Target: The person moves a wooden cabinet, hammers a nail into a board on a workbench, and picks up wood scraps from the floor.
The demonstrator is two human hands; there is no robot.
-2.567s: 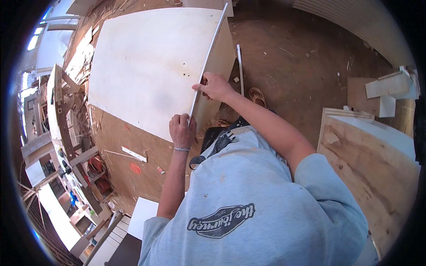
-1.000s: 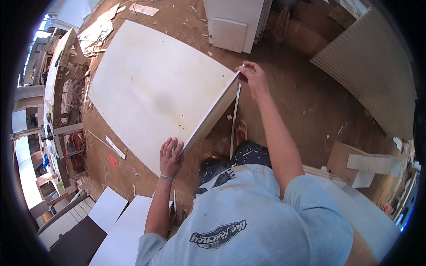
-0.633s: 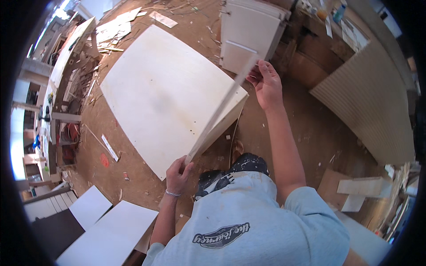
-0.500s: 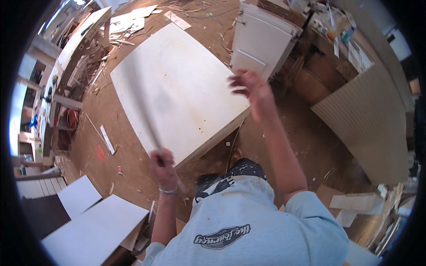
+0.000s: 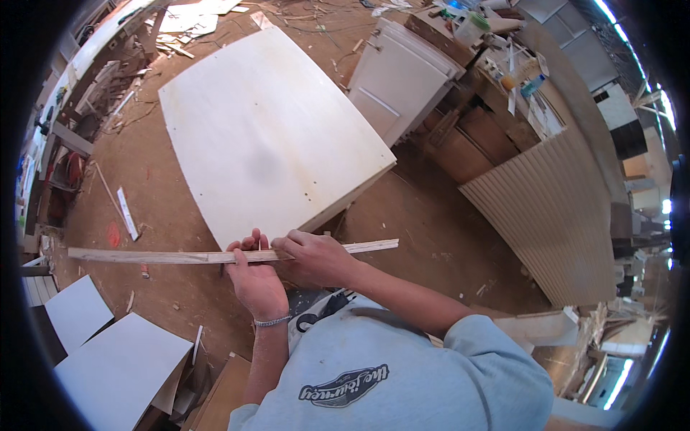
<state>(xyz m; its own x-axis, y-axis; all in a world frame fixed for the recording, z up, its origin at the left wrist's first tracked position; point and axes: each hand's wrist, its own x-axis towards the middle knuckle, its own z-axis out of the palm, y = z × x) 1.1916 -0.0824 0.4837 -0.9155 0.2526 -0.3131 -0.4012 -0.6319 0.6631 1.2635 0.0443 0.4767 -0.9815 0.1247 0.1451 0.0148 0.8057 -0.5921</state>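
Note:
A long thin wooden strip (image 5: 165, 257) lies nearly level across the front of me, just off the near corner of a big white panel-topped box (image 5: 266, 122). My left hand (image 5: 257, 284) supports it from below, palm up, with the thumb on the near side and the fingers curled beyond it. Beside it, my right hand (image 5: 316, 257) grips the strip from above, its fingertips partly hidden. The strip's longer part sticks out to the left, and a shorter end passes out to the right of my right hand.
White cabinet doors or panels (image 5: 402, 79) lean beyond the box on the right. Further right stand a cluttered workbench (image 5: 496, 86) and a ribbed panel (image 5: 553, 208). White boards (image 5: 129, 366) lie at lower left. Wood scraps (image 5: 126, 212) litter the brown floor.
The strip, blurred and pointing away in my left hand before, has swung crosswise and closer to me. My right hand has come from the box's right side onto the strip.

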